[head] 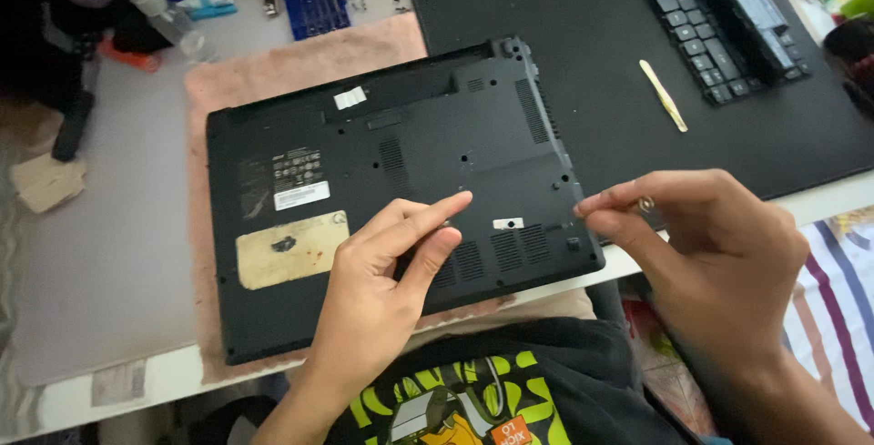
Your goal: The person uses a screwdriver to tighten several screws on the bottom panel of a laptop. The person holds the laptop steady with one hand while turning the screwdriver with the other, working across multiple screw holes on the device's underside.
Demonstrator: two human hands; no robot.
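An upturned black laptop is lain on a pink mat on the bench.
The left hand is rested on the laptop's near edge, its grip open, fingers extended; the right hand is held at the near right corner, fingertips pinched together; whether anything is pinched cannot be told; yellow tweezers are lain apart on a black mat.
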